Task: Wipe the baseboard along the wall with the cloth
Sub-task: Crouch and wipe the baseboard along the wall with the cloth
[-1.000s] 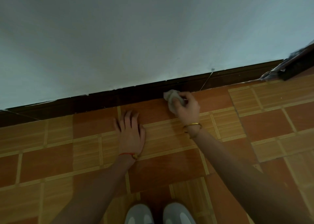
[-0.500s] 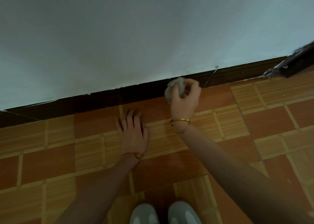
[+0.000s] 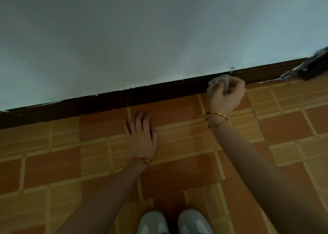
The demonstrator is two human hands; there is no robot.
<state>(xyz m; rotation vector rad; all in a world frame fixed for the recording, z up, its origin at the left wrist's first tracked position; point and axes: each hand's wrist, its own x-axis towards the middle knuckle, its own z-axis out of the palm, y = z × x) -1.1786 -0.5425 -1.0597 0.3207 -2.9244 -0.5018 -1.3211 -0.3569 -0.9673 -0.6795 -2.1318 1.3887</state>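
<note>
While the wipe is under way, the risks are listed from the largest thing to the smallest.

Wall (image 3: 159, 38): pale paint is met by the dark strip along a ragged edge. If the cloth is carried too high, dirt could be smeared onto the paint.

Tiled floor (image 3: 53, 171): a shine is seen on the tiles, but wetness cannot be told. If it is slippery, the supporting palm could slide.

Baseboard (image 3: 150, 91): a long dark stretch is seen to the left, and a shorter one to the right, up to a dark blurred object (image 3: 312, 68). Parts could be missed if the strokes are not overlapped.

Left hand (image 3: 142, 136): it is laid flat on the floor, fingers straight and apart, nothing held. Balance depends on it, it is judged.

Right hand (image 3: 227, 95): the fingers are curled and clamped on the cloth, which is pressed to the baseboard.

Cloth (image 3: 215, 83): a small grey crumpled wad, touching the top edge of the strip. Being bunched, only a little surface is used, so dust could be pushed along and not lifted.

Bracelet (image 3: 215, 115): it is worn on the right wrist; the wood could be scratched if the wrist is dropped.
</note>
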